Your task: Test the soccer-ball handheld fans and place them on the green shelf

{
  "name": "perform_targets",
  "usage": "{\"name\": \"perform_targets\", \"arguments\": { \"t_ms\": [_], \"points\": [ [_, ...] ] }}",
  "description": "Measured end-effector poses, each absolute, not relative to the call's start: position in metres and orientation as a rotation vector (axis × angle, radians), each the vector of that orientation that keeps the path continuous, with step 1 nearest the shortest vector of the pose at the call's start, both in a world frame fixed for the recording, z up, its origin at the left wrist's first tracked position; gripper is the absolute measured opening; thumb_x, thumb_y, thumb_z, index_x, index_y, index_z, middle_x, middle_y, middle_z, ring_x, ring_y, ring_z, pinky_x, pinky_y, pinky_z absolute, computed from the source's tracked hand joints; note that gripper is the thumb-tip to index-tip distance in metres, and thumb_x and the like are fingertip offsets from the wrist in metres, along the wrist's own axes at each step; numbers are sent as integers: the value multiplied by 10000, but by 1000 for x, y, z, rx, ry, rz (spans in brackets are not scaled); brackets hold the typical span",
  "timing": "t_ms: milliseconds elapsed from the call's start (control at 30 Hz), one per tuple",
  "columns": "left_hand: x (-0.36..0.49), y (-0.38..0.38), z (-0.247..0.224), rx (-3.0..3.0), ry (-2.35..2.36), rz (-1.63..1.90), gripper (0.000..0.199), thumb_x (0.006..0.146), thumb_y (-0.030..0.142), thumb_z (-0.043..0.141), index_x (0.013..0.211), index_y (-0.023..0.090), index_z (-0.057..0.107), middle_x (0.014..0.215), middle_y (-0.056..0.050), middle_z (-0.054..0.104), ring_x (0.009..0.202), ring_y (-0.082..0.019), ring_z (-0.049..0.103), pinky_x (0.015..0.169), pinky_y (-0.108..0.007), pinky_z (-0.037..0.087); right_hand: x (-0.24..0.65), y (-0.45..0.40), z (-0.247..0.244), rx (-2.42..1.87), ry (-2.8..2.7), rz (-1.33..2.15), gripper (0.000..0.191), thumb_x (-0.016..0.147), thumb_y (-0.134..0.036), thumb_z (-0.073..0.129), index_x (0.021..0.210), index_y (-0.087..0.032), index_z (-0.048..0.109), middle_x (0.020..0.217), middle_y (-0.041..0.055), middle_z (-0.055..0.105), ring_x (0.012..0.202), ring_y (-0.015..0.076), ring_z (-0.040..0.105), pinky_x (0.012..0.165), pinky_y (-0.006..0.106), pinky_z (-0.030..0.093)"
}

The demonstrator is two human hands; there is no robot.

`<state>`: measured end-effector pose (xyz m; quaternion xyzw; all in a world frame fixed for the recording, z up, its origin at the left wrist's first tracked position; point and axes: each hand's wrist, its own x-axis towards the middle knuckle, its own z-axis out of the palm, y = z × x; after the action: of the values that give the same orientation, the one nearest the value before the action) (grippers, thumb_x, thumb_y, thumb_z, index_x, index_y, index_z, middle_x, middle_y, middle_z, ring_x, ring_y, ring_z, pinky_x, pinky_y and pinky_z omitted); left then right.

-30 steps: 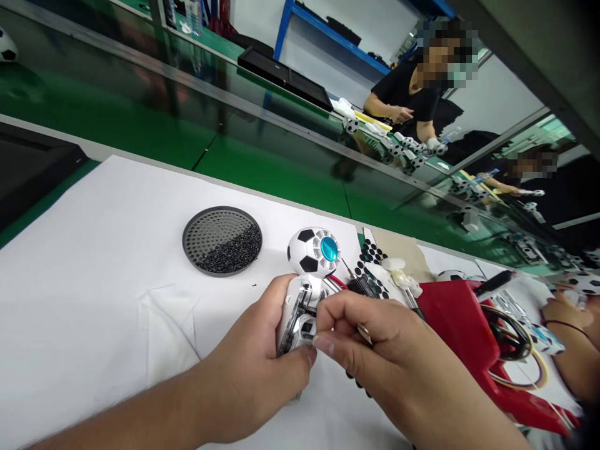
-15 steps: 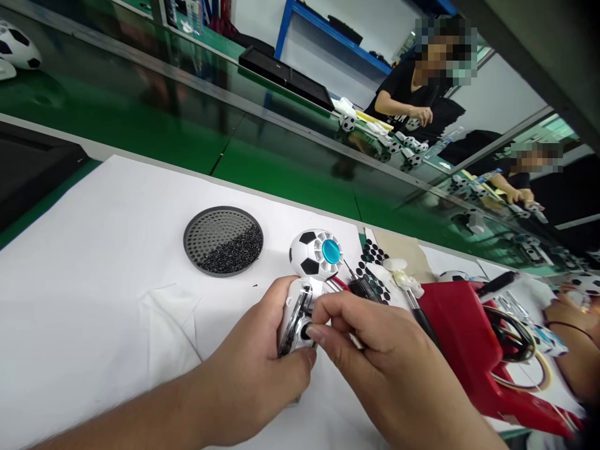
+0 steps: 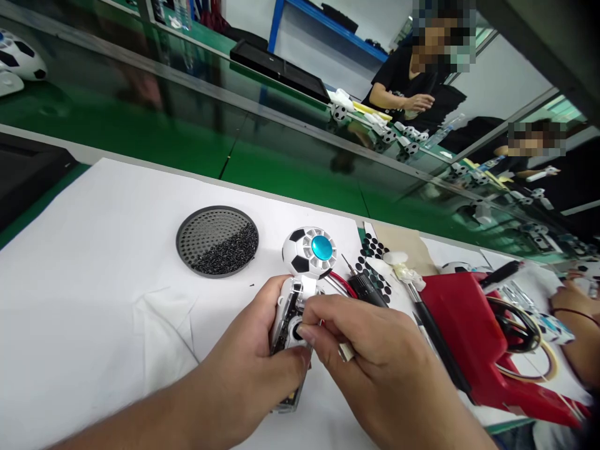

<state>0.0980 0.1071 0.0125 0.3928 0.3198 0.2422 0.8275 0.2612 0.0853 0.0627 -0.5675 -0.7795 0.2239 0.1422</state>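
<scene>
A handheld fan has a football-patterned head (image 3: 299, 253) with a blue centre and a clear-cased handle (image 3: 287, 315) with dark parts inside. My left hand (image 3: 255, 350) is wrapped round that handle, its thumb across the lower part. My right hand (image 3: 360, 350) is closed, thumb and forefinger pinched at a round black spot (image 3: 296, 330) ringed in white on the handle. What lies between those fingertips is hidden. A small metal-ended piece (image 3: 347, 351) shows beneath the right fingers; I cannot make out what it belongs to.
A round dark tray (image 3: 187, 250) holds many tiny black pieces. To the right are black round stickers (image 3: 372, 247), a black-handled screwdriver (image 3: 368, 287) and a red holder (image 3: 462, 325) with a tape roll. A white cloth (image 3: 166, 331) lies left. Co-workers (image 3: 403, 87) sit across the glass.
Both hands and the fan have shifted slightly left in view, and more of the handle's lower end shows. The right fingers stay pinched at the round black spot.
</scene>
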Motion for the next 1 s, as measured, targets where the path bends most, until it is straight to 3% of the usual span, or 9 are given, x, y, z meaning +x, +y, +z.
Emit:
{"name": "perform_targets", "arguments": {
  "t_ms": [167,367,467,700,833,933,1000],
  "points": [
    [100,106,13,831,726,551,385,821,106,579,1150,267,458,825,50,496,730,-120,425,631,-245,385,263,84,59,-1681,-2219,711,201,800,-50,556,806,-246,510,651,-74,564,554,89,475,507,205,321],
    [98,104,9,858,744,514,300,854,109,494,1106,268,467,856,38,503,777,-135,442,683,-276,386,265,84,54,-1784,-1936,876,199,854,-133,585,922,-284,473,617,-103,502,521,91,455,476,198,327],
    [96,103,6,797,699,542,299,874,145,481,1142,278,460,857,27,524,815,-158,527,716,-301,424,266,89,53,-1647,-1707,1113,108,934,-214,548,891,-268,465,608,-100,470,532,80,485,501,181,380],
    [97,102,3,751,673,643,215,878,189,476,1080,219,542,914,-30,620,783,-186,594,688,-311,465,267,97,48,-1313,-1168,1516,141,983,-289,518,863,-240,461,640,-79,555,543,90,596,531,207,471],
    [98,100,0,757,708,689,277,895,228,494,1166,232,548,926,-35,618,795,-184,584,680,-297,464,265,94,40,-1261,-1113,1605,158,993,-329,489,874,-241,433,660,-74,547,558,111,599,561,254,489],
    [99,99,-1,777,715,792,366,903,289,546,1265,264,502,1070,-45,618,943,-202,571,795,-304,457,262,90,33,-1420,-1240,1532,140,979,-354,497,912,-246,440,720,-57,533,631,126,554,611,282,471],
    [100,100,-1,789,689,821,457,882,294,594,1317,283,454,1141,-41,615,942,-190,557,814,-296,437,261,89,31,-1561,-1361,1429,92,963,-319,506,936,-248,454,764,-48,526,685,132,516,645,284,447]
  ]
}}
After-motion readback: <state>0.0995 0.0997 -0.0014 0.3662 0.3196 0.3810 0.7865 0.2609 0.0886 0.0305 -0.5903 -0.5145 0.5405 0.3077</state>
